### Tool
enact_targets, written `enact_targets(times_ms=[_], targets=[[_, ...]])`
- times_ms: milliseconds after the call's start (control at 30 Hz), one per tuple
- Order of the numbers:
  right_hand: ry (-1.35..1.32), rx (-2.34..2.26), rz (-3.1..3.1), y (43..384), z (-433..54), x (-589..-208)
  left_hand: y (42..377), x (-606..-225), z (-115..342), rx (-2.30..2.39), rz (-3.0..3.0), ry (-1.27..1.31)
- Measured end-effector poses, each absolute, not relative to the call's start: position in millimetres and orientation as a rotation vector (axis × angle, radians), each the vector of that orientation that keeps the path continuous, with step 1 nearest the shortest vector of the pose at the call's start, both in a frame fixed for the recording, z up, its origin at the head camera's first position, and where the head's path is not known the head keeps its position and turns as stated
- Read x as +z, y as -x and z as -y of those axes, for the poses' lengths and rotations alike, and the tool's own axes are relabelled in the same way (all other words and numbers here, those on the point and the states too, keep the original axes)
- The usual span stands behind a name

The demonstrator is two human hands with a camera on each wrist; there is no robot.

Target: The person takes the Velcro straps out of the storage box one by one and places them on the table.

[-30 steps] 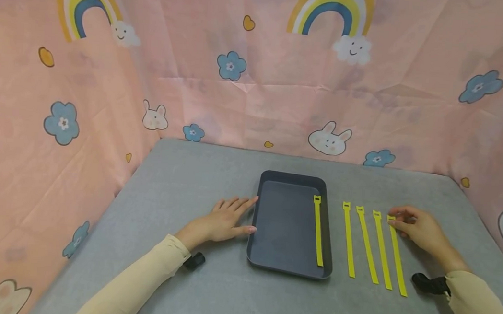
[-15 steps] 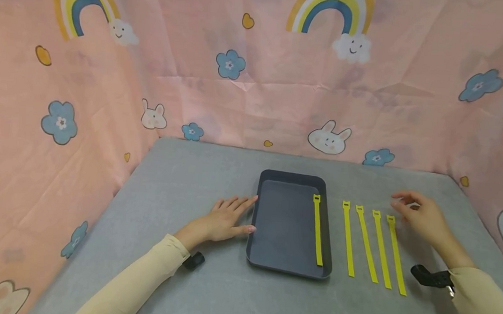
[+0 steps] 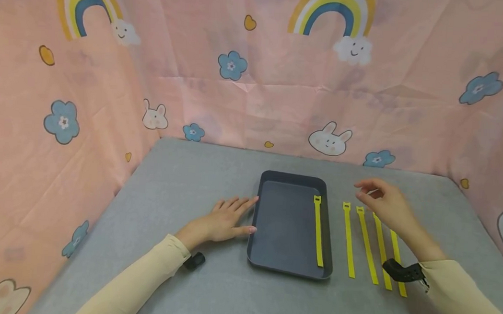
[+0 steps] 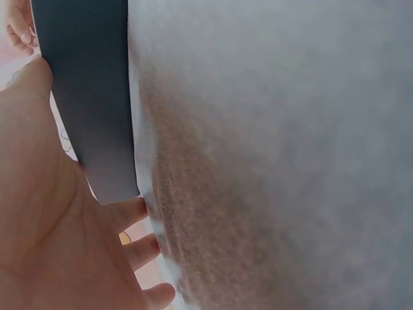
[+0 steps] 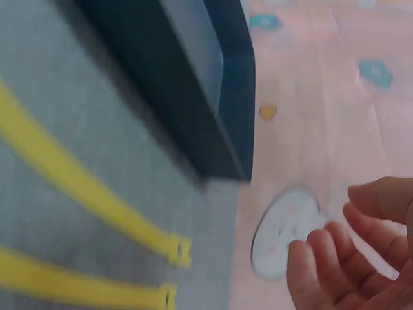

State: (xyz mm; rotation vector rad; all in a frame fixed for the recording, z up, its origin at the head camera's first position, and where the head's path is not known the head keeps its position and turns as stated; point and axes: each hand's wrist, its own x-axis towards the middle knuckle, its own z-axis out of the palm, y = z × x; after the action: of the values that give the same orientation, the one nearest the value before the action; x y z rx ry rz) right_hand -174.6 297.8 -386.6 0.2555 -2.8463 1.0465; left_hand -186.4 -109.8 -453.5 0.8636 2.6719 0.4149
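A dark grey rectangular tray point(image 3: 284, 226) sits mid-table, with one yellow cable strap point(image 3: 318, 233) lying lengthwise inside its right edge. My left hand point(image 3: 221, 221) rests at the tray's left side, thumb and fingers spread along the outer wall point(image 4: 90, 77). Right of the tray lie several more slotted-head straps in a row; the nearest strap point(image 3: 348, 240) and its neighbour point(image 3: 368, 246) show whole, while the two farther right are partly covered by my right arm. Above the straps' heads hovers my right hand point(image 3: 387, 203), fingers loosely bent, with nothing between them point(image 5: 348, 252).
The grey tabletop point(image 3: 181, 172) runs back to a pink printed cloth point(image 3: 272, 105) hung behind and at both sides. A black wrist camera point(image 3: 402, 272) on the right wrist hangs over the lower ends of the right-hand straps.
My right hand was at the head of the rightmost strap, came off it, and has moved up and left over the row. That strap lies where it was; the left hand and tray stay put.
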Motion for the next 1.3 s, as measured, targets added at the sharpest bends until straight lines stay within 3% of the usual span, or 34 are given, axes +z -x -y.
enact_targets(times_ms=[533, 1300], targets=[[-0.394, 1.075, 2.929, 170, -230, -385, 185, -454, 111, 0.435, -2.677, -0.882], [-0.531, 1.058, 3.133, 178, -178, -400, 185, -453, 111, 0.423, -2.677, -0.882]])
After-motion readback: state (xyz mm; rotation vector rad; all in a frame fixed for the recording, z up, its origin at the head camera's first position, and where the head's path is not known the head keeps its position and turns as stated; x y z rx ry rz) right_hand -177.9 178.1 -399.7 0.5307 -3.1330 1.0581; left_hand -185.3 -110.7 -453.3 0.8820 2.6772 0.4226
